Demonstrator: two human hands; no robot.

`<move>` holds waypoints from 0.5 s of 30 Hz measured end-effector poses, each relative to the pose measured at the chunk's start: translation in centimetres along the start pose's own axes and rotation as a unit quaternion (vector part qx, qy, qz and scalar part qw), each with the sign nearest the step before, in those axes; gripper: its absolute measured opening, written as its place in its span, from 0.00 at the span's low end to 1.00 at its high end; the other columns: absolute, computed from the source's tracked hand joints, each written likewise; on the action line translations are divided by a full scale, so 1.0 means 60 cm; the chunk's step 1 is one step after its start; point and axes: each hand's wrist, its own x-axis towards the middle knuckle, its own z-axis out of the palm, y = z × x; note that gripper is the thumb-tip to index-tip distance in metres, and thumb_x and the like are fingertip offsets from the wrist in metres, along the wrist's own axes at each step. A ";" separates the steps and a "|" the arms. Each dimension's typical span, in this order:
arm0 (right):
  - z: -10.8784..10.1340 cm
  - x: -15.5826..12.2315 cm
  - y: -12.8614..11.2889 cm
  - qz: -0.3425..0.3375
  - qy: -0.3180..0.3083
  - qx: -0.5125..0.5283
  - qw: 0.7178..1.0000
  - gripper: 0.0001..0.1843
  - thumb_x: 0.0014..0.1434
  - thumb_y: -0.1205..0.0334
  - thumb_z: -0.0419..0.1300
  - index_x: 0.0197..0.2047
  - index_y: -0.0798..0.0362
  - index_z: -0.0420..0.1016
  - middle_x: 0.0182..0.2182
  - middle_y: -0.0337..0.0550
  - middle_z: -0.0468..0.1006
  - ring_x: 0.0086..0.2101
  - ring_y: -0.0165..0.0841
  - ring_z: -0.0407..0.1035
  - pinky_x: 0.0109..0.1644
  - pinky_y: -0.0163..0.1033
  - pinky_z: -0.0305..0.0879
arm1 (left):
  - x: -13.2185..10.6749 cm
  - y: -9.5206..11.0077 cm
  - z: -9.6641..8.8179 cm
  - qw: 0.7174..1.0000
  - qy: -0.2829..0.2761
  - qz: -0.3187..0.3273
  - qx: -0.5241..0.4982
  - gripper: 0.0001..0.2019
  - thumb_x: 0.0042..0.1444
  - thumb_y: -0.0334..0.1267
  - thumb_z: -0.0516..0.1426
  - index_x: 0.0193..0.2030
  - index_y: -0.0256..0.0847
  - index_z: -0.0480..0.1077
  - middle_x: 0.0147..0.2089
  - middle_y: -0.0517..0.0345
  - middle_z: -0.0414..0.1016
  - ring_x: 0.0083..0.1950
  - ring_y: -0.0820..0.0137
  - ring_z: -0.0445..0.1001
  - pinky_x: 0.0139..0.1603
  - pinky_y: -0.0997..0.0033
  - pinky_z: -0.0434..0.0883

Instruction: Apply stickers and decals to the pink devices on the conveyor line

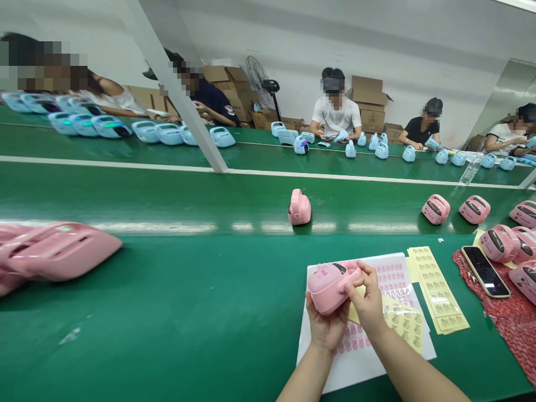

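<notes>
A small pink plastic device point(326, 293) with a carrying handle, a dark window and printed marks on its face is held tilted over the sheets. My left hand point(326, 329) cups it from below, fingers wrapped round its underside. At the handle's right side, my right hand point(367, 298) closes its thumb and fingers on the device. Whether a sticker is between those fingertips is hidden. Beneath both hands lies a white sheet with rows of pink stickers point(396, 273), with a yellow sticker sheet point(404, 324) on top of it. More yellow sticker strips point(439, 296) lie to the right.
A phone point(486, 271) rests on red bubble wrap point(506, 318), near several pink devices point(500, 243). One pink device point(300, 207) stands on the belt point(234, 206) ahead. Large pink shells point(58, 251) lie left. Beyond a white rail point(335, 177), several people handle blue devices point(381, 151).
</notes>
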 end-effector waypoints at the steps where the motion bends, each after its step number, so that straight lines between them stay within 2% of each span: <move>1: 0.001 -0.001 -0.004 -0.016 0.009 -0.010 1.000 0.07 0.49 0.62 0.59 0.21 0.52 0.67 0.45 0.47 0.65 0.51 0.39 0.59 0.54 0.47 0.54 | -0.001 0.000 -0.003 1.000 0.006 -0.001 -0.006 0.24 0.58 0.50 0.42 0.54 0.37 0.64 0.55 0.47 0.67 0.56 0.70 0.65 0.57 0.76 0.59; 7: 0.002 0.000 -0.019 -0.098 0.025 -0.073 0.992 0.07 0.50 0.65 0.56 0.22 0.51 0.65 0.40 0.46 0.65 0.45 0.37 0.62 0.51 0.46 0.57 | -0.009 0.003 -0.019 0.999 0.033 -0.011 -0.034 0.25 0.58 0.51 0.42 0.54 0.37 0.63 0.55 0.46 0.67 0.56 0.68 0.65 0.56 0.74 0.59; 9: 0.002 -0.001 -0.016 -0.094 0.034 -0.081 0.992 0.03 0.48 0.64 0.58 0.28 0.51 0.66 0.40 0.46 0.65 0.46 0.38 0.61 0.51 0.47 0.58 | -0.012 0.005 -0.023 0.998 0.039 -0.018 -0.035 0.26 0.57 0.51 0.43 0.55 0.36 0.62 0.55 0.46 0.67 0.56 0.66 0.64 0.56 0.73 0.60; 11: 0.003 -0.003 -0.008 -0.065 0.043 -0.072 0.994 0.18 0.44 0.62 0.61 0.40 0.51 0.64 0.44 0.48 0.63 0.47 0.40 0.60 0.50 0.47 0.59 | -0.014 0.006 -0.025 0.998 0.051 -0.025 -0.033 0.26 0.56 0.52 0.44 0.56 0.38 0.61 0.54 0.47 0.68 0.56 0.65 0.64 0.56 0.71 0.61; 13: 0.004 -0.004 0.005 -0.024 0.040 -0.050 0.998 0.31 0.41 0.61 0.64 0.49 0.51 0.58 0.48 0.50 0.61 0.49 0.41 0.58 0.49 0.46 0.60 | -0.015 0.006 -0.025 0.997 0.060 -0.029 -0.024 0.26 0.56 0.52 0.44 0.56 0.41 0.61 0.54 0.49 0.69 0.56 0.65 0.65 0.55 0.71 0.62; 15: 0.002 0.001 0.019 0.012 0.013 -0.016 1.000 0.33 0.42 0.61 0.63 0.51 0.50 0.56 0.50 0.50 0.59 0.50 0.40 0.57 0.48 0.44 0.61 | -0.013 0.007 -0.022 0.998 0.056 -0.026 -0.006 0.24 0.57 0.51 0.43 0.55 0.41 0.62 0.54 0.50 0.69 0.56 0.67 0.65 0.56 0.73 0.61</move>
